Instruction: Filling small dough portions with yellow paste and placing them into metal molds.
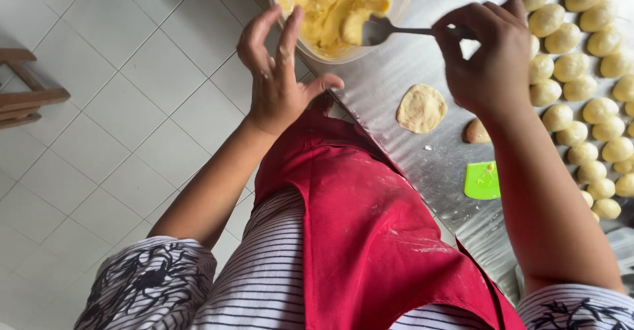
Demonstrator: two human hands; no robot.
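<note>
The right hand [492, 56] pinches the handle of a metal spoon [389, 31] between thumb and fingertips, fingers curled together around it. The spoon's long axis runs nearly level across the view, from that grip leftward, so its bowl lies to the left of the hand and inside the clear plastic bowl [399, 0] of yellow filling [330, 3], the spoon's end resting in or on the filling near the bowl's right wall. The bowl stands at the far-left corner of the steel table [449, 171], close to the table's left edge. The left hand [277, 72] holds nothing: its fingers are spread and raised, just beside the bowl's near-left wall, whether touching it I cannot tell, and it hangs over the table's edge above the white tiled floor [119, 105]. Of the two hands the left is nearer the bowl, while the right is joined to it only through the spoon. A flattened dough round [421, 109] lies on the table below the spoon, between the two hands, with rows of dough balls [574, 72] along the right side and a green scraper [482, 180] nearer the red apron [370, 237]
</note>
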